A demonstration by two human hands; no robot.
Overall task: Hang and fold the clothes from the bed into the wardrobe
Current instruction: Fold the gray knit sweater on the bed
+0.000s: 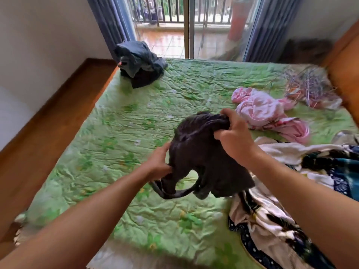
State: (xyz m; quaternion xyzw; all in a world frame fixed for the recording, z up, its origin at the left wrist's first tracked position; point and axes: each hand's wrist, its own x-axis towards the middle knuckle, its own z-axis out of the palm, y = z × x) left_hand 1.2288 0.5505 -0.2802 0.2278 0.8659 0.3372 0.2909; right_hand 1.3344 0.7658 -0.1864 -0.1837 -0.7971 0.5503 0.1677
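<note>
Above the bed [116, 117], the dark garment [202, 152] hangs bunched between the gripping left hand [158, 162] and right hand [233, 133].

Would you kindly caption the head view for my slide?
Left hand and right hand hold a dark garment over the green bedspread, pink clothes beyond.

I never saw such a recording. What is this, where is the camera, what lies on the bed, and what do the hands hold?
There is no machine: a person wears a camera on the head, so the one picture looks down at their own arms. The left hand and the right hand both grip one dark garment over the green quilted bed. On the bed lie a dark grey heap at the far corner, a pink cloth, and patterned white and blue clothes on the right.
</note>
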